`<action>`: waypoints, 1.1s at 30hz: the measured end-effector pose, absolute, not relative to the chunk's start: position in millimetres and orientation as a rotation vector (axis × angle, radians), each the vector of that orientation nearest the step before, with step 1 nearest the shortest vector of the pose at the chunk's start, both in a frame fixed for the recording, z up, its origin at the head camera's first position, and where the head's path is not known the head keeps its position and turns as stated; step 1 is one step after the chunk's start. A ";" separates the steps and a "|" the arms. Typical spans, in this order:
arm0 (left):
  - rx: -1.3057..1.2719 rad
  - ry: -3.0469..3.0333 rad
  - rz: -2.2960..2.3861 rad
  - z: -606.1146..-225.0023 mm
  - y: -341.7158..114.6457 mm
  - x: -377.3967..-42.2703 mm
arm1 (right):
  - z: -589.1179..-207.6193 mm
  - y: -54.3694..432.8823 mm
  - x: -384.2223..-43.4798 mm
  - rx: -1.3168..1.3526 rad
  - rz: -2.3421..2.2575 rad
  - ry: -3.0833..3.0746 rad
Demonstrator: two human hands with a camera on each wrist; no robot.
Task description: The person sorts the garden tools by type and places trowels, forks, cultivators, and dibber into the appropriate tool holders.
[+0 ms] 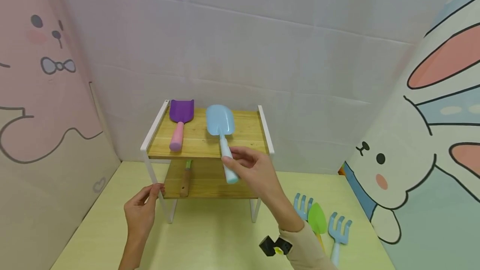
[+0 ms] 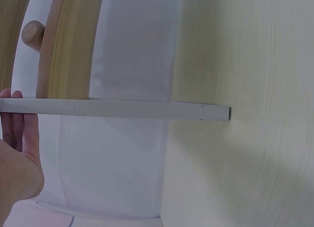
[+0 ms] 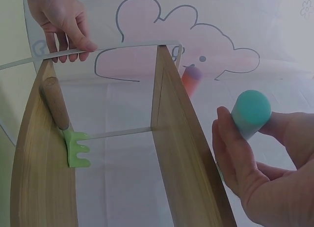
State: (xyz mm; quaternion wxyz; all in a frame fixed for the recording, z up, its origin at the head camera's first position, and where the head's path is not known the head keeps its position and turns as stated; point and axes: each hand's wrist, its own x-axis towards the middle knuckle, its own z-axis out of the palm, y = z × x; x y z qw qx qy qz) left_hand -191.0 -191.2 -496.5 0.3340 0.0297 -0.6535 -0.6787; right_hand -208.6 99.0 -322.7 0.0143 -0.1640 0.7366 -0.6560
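Observation:
My right hand (image 1: 255, 172) pinches the white-blue handle of a light blue toy shovel (image 1: 220, 121) between thumb and fingers. Its blade is over the top board of a two-tier wooden shelf (image 1: 247, 130); whether it touches the board, I cannot tell. The handle sticks out past the front edge, its turquoise end facing the right wrist camera. At the shelf's left side, my left hand (image 1: 140, 209) grips the white metal leg (image 2: 132, 109) near the lower board. A purple toy shovel (image 1: 181, 112) with a pink handle lies on the top board, left of the blue one.
On the lower board lies a small green rake (image 3: 76, 151) with a wooden handle. Right of the shelf, a blue fork (image 1: 303, 206), a green trowel (image 1: 317, 218) and another blue fork (image 1: 338, 230) lie on the pale table (image 1: 210, 241). Printed cloth walls surround it.

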 end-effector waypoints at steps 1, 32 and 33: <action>0.081 -1.703 -1.778 -496.8 -191.5 -191.2 | -321.7 98.3 -210.0 -0.513 -2.032 2.299; 0.124 -1.712 -1.779 -493.0 -189.2 -189.9 | -279.8 80.6 -248.5 -0.317 -1.714 2.444; 0.132 -1.716 -1.778 -492.7 -189.0 -189.6 | -278.7 79.7 -249.9 -0.308 -1.711 2.439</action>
